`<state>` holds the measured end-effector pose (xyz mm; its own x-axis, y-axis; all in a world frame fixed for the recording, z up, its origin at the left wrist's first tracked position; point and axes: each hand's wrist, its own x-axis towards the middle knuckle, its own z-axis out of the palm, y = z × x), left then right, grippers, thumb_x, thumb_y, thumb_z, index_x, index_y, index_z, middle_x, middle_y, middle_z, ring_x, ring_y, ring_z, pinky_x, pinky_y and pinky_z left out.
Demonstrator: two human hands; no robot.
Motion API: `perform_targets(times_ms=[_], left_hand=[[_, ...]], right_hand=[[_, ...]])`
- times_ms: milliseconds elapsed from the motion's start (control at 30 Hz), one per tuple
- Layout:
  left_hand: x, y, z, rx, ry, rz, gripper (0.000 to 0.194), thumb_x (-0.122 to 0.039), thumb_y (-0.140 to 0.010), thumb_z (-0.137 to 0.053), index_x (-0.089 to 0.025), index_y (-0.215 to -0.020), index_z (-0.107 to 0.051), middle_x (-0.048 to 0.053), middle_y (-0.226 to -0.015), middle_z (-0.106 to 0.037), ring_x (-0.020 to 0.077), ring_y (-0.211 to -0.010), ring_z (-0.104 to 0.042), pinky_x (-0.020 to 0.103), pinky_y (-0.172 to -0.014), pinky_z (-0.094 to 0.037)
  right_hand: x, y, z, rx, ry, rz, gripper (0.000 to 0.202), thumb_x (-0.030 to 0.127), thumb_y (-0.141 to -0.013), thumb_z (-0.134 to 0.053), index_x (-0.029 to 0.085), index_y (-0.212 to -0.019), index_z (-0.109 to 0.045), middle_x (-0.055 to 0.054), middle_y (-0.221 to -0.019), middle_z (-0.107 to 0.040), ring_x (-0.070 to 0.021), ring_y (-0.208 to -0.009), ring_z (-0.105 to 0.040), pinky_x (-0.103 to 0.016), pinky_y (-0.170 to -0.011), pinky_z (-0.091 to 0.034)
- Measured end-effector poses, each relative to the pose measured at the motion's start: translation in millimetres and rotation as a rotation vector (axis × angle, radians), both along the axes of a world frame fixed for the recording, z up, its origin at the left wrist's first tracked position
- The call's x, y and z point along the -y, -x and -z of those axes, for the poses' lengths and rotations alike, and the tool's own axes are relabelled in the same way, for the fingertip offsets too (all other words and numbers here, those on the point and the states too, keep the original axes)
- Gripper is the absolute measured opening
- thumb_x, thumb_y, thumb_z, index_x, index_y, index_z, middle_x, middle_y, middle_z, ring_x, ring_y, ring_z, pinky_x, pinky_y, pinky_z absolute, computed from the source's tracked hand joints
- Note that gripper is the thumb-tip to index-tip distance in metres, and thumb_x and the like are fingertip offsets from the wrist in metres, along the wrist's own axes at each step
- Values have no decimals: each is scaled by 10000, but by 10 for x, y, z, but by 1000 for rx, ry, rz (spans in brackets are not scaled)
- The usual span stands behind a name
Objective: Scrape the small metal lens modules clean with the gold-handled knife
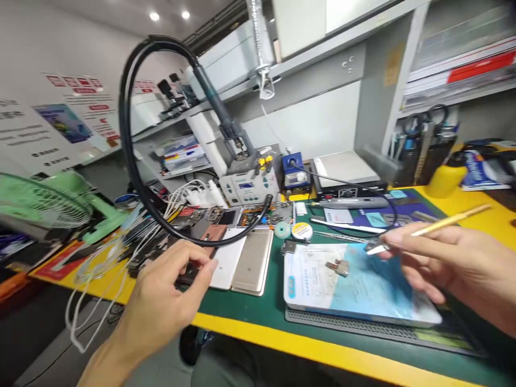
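Observation:
My right hand (439,252) grips a slim gold-handled craft knife (451,219) with a flat silvery tip, above the right part of a thick white-and-blue book (314,293). A small dark piece shows by the tip; I cannot tell whether it is held. On the book's cover lies a small metal phone part (338,267) with a short flex strip. My left hand (169,295) hovers over the front table edge, its fingers curled and thumb near the index finger, with nothing visible in it. Close beyond it lie a white phone (228,260) and a gold phone (253,260).
A black hose (124,123) loops from the grey hot-air station (250,185) over the phones. White cables (100,274) hang off the table at left, near a green fan (60,204). A soldering pen (355,203), tweezers (338,236) and a yellow bottle (447,177) stand or lie behind the book.

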<state>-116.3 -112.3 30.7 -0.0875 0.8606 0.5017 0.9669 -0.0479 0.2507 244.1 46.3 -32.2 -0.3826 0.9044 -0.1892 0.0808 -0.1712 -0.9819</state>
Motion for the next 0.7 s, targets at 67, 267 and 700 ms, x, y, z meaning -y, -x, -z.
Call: perform_targets(times_ms=[67, 267, 700], left_hand=[[-70, -151, -19, -91, -2, 163, 46, -260, -945, -591, -266, -903, -610, -18, -874, -639, 154, -775, -566, 289, -716, -434], [-292, -171, 18, -66, 0, 167, 92, -387, -938, -590, -307, -927, -636, -12, -840, -657, 178, -701, -583, 308, -615, -458], [-1019, -1153, 344, -147, 268, 639, 218, -310, -890, -656, -277, -1097, -596, 69, -1040, -664, 282, -981, -610, 457, -854, -527]], right_hand=[[29, 43, -97, -61, 122, -14, 386, 554, -864, -716, 183, -759, -726, -49, -532, -577, -132, -442, -506, -263, -403, -410], [39, 89, -103, -106, 111, -55, 341, 480, -898, -708, 168, -771, -654, -32, -523, -624, -89, -386, -489, -197, -398, -390], [0, 90, -23, -60, 56, -84, 294, 444, -857, -744, 165, -789, -676, -25, -520, -648, -134, -395, -552, -215, -375, -444]])
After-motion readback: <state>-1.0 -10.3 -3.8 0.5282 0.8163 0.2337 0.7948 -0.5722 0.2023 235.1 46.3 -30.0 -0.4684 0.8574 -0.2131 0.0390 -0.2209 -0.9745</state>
